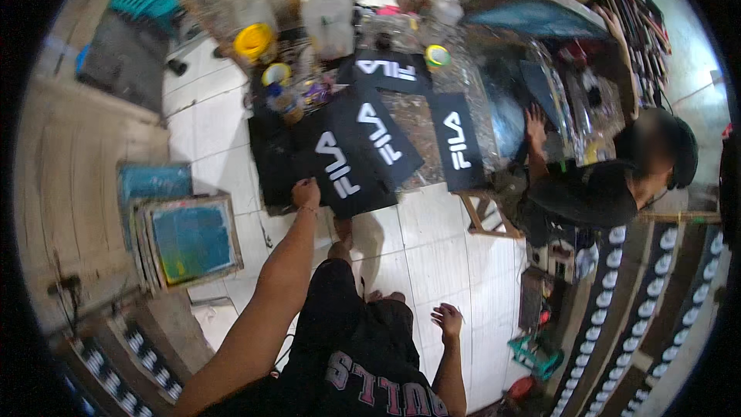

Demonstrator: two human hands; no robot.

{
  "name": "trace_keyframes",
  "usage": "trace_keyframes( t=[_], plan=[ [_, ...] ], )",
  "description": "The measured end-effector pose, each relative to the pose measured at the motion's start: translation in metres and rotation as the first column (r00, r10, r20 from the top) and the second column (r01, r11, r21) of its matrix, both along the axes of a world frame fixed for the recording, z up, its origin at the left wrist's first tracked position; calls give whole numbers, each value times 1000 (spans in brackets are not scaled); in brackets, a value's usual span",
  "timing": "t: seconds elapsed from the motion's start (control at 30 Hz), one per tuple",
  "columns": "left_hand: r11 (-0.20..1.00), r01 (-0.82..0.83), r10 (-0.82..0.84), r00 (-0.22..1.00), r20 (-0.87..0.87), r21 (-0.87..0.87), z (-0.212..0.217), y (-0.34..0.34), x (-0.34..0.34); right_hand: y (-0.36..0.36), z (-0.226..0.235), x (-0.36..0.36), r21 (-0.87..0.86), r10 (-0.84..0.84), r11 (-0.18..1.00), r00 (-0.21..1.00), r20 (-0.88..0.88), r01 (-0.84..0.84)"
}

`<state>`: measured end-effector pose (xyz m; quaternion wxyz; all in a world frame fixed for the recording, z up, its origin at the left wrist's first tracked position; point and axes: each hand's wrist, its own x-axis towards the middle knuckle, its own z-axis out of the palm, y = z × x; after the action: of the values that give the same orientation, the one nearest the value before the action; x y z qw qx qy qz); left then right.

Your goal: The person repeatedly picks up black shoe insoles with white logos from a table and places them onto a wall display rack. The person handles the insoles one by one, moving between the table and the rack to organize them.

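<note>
My left hand (306, 194) is closed at the near edge of a black panel with white lettering (340, 177), its fingertips pinching the material. A second black lettered panel (382, 139) overlaps that one on the right. My right hand (448, 320) hangs low over the tiled floor, holding nothing, with its fingers apart. Beyond these panels lies another lettered panel (386, 71) at the back of the worktable (417, 120). One more lettered panel (457, 143) lies farther right, its near end at the table's front edge.
A co-worker (579, 189) stands at the right, one hand (534, 125) on a dark flat surface. Yellow tubs (255, 42) and a whitish bucket (328, 25) crowd the back left. Framed screens (193, 239) lean at left; racks of printed strips (656, 293) stand lower right.
</note>
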<state>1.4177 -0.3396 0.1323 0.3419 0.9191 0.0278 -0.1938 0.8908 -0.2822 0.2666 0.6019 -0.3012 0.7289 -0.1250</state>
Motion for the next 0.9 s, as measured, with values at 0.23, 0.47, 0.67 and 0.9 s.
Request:
trace_keyframes(
  t=[0.23, 0.47, 0.67, 0.9],
  plan=[
    [951, -168, -17, 811, -585, -260, -5, -13, 24, -100, -20, 88, -100, 306, 936, 921, -239, -337],
    [922, -284, 79, 803, -590, -264, 84, -3, 32, -211, -37, 171, -287, 452, 775, 812, -369, -562],
    [861, 383, -387, 920, 58, -334, 196, 7, 2, -321, -62, 277, -635, 470, 461, 778, -417, -620],
    [954, 142, -142, 990, 21, -262, 262, 3, -44, -373, -63, 358, -430, 504, 487, 647, -573, -760]
  ],
)
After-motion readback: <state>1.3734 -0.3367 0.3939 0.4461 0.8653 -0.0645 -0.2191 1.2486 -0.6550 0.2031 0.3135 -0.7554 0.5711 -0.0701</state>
